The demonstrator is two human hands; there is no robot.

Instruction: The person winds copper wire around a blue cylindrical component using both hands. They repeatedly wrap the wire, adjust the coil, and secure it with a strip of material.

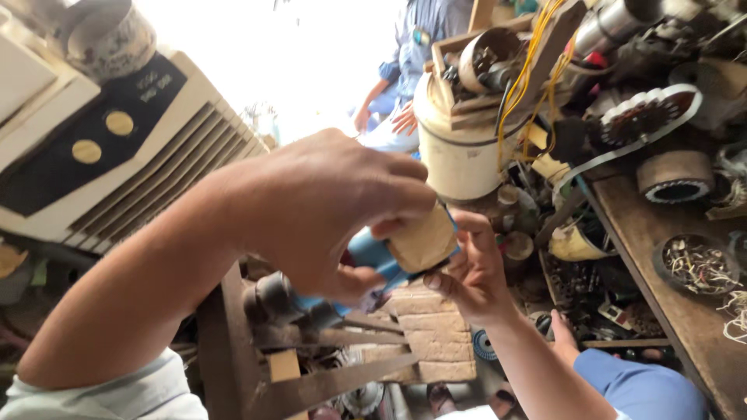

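My left hand [334, 210] fills the middle of the view. It is closed around a blue cylindrical object [372, 255], with its thumb on a tan wooden block [424, 241] at the object's end. My right hand [476, 274] comes up from the lower right and grips the same block from below and from the right, fingers curled against it. Most of the blue object is hidden behind my left hand. Both hands hold these over a rusty metal frame [327, 373].
A white appliance [93, 155] with a dark panel and yellow knobs stands at the left. A pale drum [459, 155] carries a wooden box of parts and yellow wires [529, 70]. Motor cores [673, 177] lie on the wooden bench at right. Bricks [432, 334] lie below. Another person in blue [412, 62] sits behind.
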